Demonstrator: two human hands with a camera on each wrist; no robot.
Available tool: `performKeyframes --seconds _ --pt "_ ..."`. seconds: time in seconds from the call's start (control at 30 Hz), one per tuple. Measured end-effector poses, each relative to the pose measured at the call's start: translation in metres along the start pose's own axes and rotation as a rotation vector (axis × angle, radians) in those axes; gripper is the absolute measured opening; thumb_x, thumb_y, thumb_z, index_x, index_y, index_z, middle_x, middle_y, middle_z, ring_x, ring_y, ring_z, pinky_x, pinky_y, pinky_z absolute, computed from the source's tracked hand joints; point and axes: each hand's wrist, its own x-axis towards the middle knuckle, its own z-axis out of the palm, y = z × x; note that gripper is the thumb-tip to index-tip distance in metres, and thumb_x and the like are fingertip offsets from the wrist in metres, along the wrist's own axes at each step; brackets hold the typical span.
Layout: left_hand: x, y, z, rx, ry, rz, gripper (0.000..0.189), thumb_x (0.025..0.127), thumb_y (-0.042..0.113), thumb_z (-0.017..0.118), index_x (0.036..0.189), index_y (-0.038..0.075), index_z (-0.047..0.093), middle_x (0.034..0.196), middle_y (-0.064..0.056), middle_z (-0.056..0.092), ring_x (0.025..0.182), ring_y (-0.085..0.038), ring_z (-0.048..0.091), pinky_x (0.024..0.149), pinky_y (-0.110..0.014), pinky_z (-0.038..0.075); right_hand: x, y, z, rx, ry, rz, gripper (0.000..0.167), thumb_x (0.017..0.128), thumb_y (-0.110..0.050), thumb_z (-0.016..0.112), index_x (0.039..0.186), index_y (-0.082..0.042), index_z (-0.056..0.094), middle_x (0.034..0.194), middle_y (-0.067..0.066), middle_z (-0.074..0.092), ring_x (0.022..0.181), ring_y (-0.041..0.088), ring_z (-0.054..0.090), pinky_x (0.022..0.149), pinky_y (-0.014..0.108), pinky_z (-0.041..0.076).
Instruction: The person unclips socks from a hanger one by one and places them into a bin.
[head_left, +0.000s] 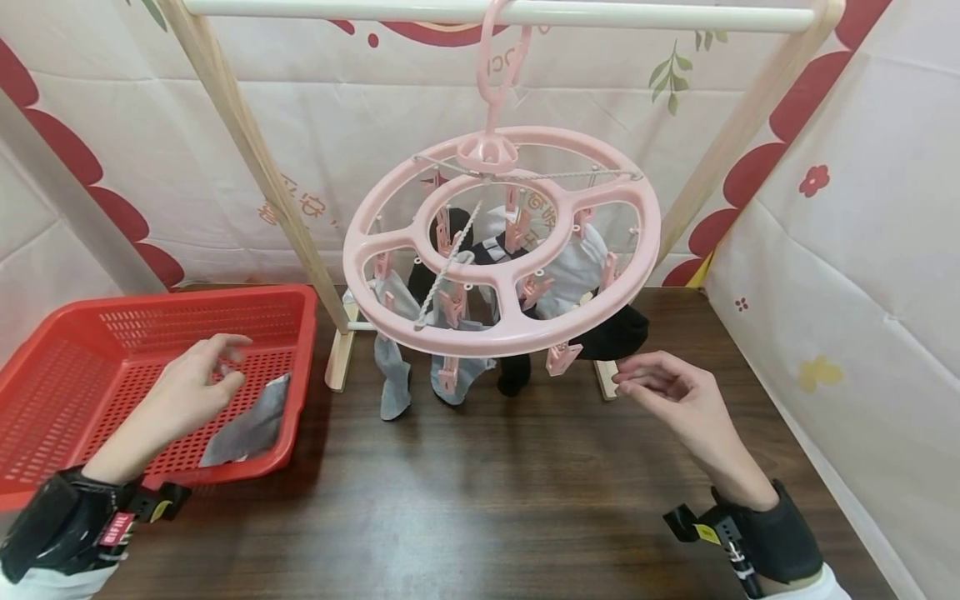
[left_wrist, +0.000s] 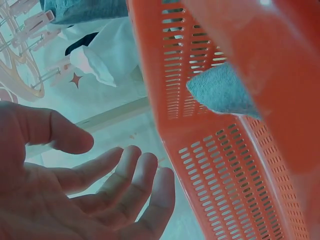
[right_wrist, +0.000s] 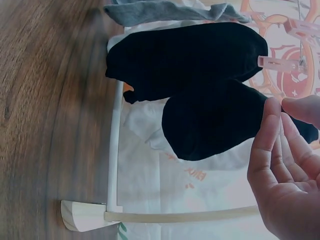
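My left hand (head_left: 187,392) hangs over the red basket (head_left: 303,367), its fingers loosely bent and holding nothing. Inside the basket lies a grey sock (head_left: 255,421), also a bluish shape in the left wrist view. My right hand (head_left: 678,396) is by a black sock (head_left: 618,333) at the right side of a round pink clip hanger (head_left: 517,337). Its thumb and fingertips come close together beside the sock's edge; no cloth plainly shows between them. In the right wrist view, the hand (right_wrist: 290,160) covers part of that sock (right_wrist: 210,120).
Several grey, white and black socks hang from the hanger's pink clips (head_left: 453,304). The hanger hooks over a white bar (head_left: 645,15) between wooden posts (head_left: 255,142). A printed cloth (head_left: 840,275) lines the back and sides of the brown table (head_left: 480,500).
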Motion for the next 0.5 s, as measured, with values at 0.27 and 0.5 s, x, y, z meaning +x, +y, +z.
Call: performKeyframes --seconds 0.27,0.5 --pt "-0.002 0.004 0.007 -0.019 -0.024 0.026 0.042 0.087 0.001 0.058 0.126 -0.009 0.047 0.105 -0.025 0.055 0.086 -0.031 0.053 0.059 -0.036 0.042 -0.001 0.001 -0.005 0.080 0.006 -0.008 0.022 0.086 0.015 0.061 0.107 0.015 0.059 0.097 0.017 0.068 0.084 0.017 0.067 0.070 0.024 0.053" --pt "-0.004 0.012 0.014 0.005 -0.010 0.052 0.038 0.086 0.000 0.058 0.123 -0.009 0.051 0.105 -0.023 0.058 0.087 -0.030 0.055 0.064 -0.039 0.043 0.000 0.000 -0.010 0.065 0.008 0.015 0.020 0.087 0.013 0.061 0.106 0.015 0.059 0.094 0.014 0.069 0.081 0.018 0.067 0.068 0.023 0.052"
